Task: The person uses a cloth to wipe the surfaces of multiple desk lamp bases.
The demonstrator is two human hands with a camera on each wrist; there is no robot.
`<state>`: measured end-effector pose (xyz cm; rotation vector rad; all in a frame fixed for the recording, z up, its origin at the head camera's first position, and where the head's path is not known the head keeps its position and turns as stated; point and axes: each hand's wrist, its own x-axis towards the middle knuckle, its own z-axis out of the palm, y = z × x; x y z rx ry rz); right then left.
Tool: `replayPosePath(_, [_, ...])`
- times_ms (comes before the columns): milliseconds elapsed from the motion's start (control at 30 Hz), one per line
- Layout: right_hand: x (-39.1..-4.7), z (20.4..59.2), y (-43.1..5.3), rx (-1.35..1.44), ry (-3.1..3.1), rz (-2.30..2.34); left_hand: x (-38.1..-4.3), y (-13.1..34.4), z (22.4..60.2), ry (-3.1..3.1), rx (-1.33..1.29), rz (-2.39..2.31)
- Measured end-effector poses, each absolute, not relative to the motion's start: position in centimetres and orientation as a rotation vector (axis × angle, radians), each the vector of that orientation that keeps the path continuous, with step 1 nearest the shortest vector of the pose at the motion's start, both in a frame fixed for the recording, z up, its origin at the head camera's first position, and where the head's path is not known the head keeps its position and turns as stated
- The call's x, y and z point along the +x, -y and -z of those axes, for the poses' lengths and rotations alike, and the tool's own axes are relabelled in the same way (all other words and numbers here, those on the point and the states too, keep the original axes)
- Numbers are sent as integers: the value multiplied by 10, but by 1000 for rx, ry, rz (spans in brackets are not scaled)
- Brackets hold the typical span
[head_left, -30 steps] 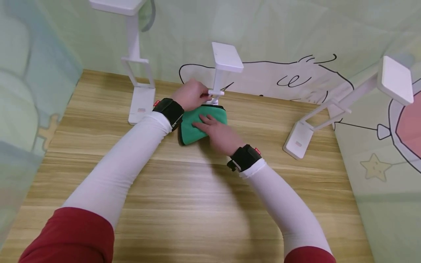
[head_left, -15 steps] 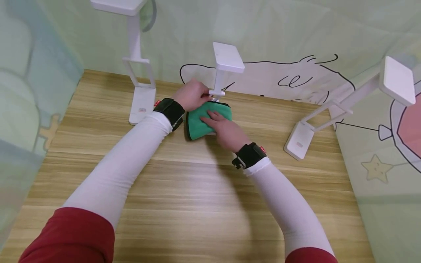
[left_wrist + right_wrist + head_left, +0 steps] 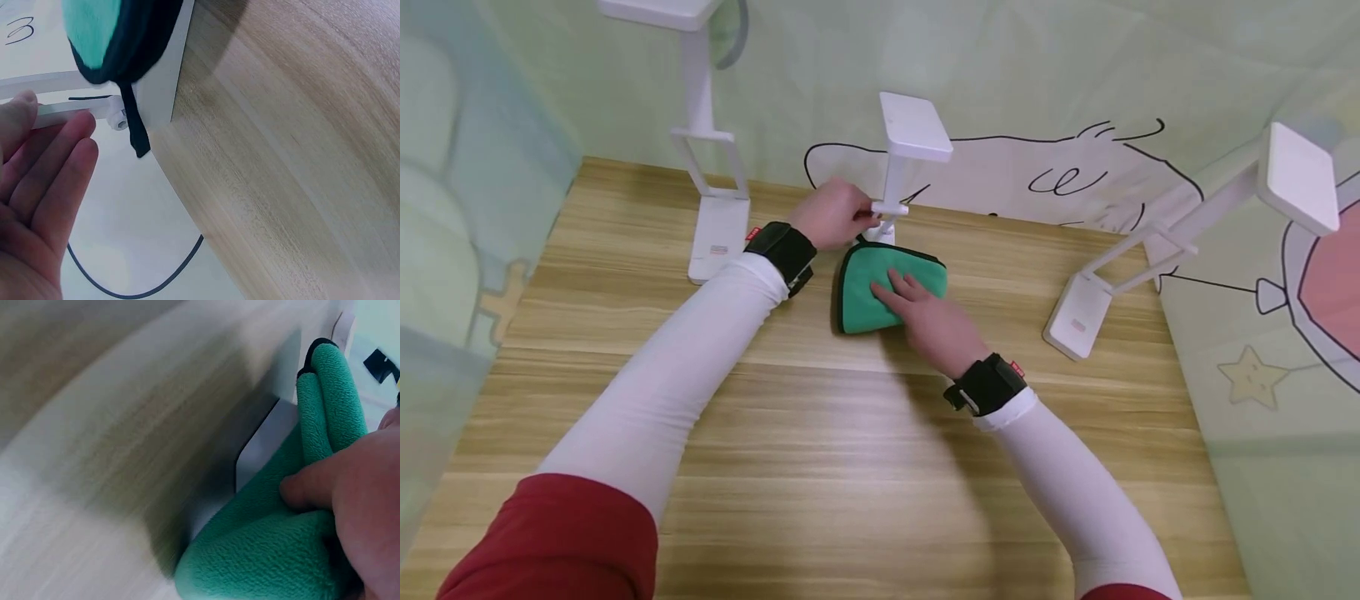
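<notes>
A white desk lamp [image 3: 914, 125] stands upright at the back middle of the table. My left hand [image 3: 832, 214] pinches its thin lower arm, and the left wrist view shows thumb and fingers around that white bar [image 3: 59, 115]. A folded green cloth [image 3: 867, 293] with black edging covers most of the lamp's base. On top of it lies my right hand [image 3: 942, 325], holding the cloth with fingers spread across it. In the right wrist view a digit digs into the bunched cloth [image 3: 256, 553], beside a visible part of the base [image 3: 265, 447]. A black loop [image 3: 133, 122] hangs from the cloth's edge.
A second white lamp [image 3: 721, 237] stands at the left, and a third lamp [image 3: 1078, 315] at the right. Behind the wood-grain table [image 3: 850, 467] hangs a printed fabric wall [image 3: 1037, 75], which also closes off both sides.
My right hand and the green cloth have moved right across the base, first slightly away from me, then back toward me. The left hand keeps its grip on the lamp.
</notes>
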<state>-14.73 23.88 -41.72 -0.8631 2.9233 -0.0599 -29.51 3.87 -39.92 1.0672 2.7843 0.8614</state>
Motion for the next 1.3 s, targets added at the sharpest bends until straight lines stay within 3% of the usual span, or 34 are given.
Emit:
replayPosePath(333, [-128, 418, -224, -1007, -2897, -46, -297, -39, 401, -2787, 1052, -846])
replayPosePath(600, [-146, 425, -208, -1048, -2915, 57, -296, -37, 400, -2791, 1112, -833])
replayPosePath(967, [-186, 427, -213, -942, -2909, 248, -294, -37, 398, -2792, 1126, -814])
replayPosePath(1300, [-169, 427, -229, -780, -2989, 113, -296, -37, 399, -2803, 1105, -801])
